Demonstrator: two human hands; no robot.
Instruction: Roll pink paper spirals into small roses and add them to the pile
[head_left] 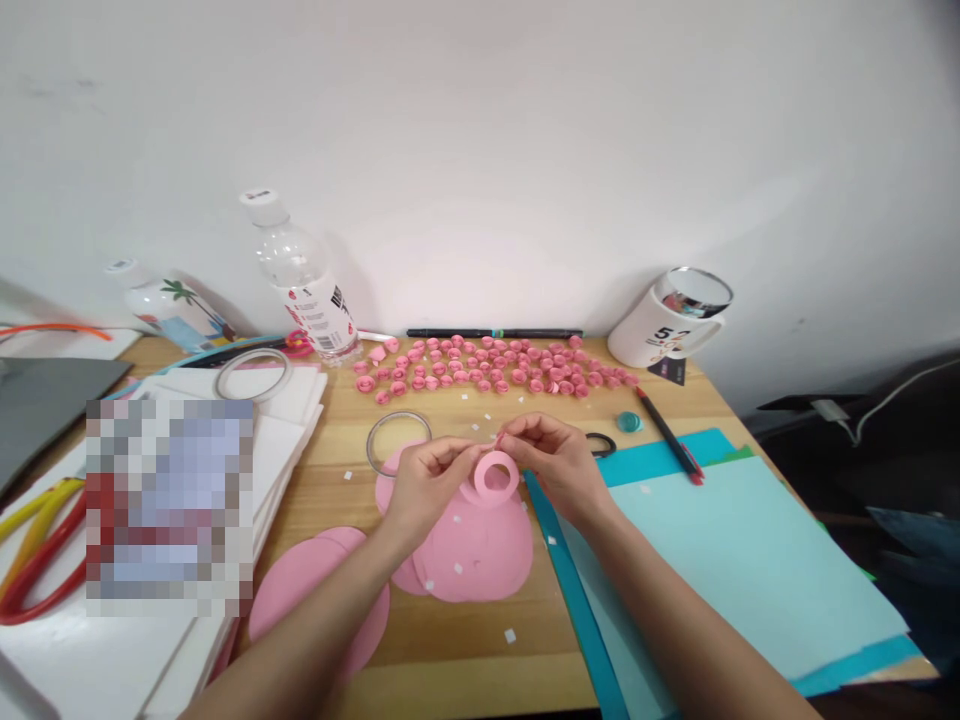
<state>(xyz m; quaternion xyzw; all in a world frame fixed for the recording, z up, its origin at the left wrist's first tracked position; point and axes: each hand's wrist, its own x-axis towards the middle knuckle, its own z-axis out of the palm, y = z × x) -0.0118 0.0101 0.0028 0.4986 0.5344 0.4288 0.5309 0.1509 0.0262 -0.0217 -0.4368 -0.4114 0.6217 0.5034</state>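
Both my hands are closed in pinches: L hand (429, 482) has the pink strip (498, 498) btwn thumb + index, R hand (553, 455) has its upper end, fingertips nearly touching. Can't tell exactly where one grip stops and the other starts. Strip hangs in a loose coil just under my fingers, abt mid-table (540, 660), above the discs (484, 560) that lie twd the front edge.

Handling: looks like thin paper, so prob v light, bendy w/ a bit of spring, not slippery, but easy to crease or tear if tugged. Best hold imo is the narrow end, thumb + fingertip, light squeeze; squashing the loop would likely kink it, so better left hanging free.

Around me: lots of small pink rolls (487, 365) along the table's back edge, mug (652, 325) nr the back R corner, bottle (315, 310) by the back edge further L. Blue paper (735, 560) covers the front R corner, pen (670, 437) partly on its far edge, metal ring (368, 446) just beyond my L hand
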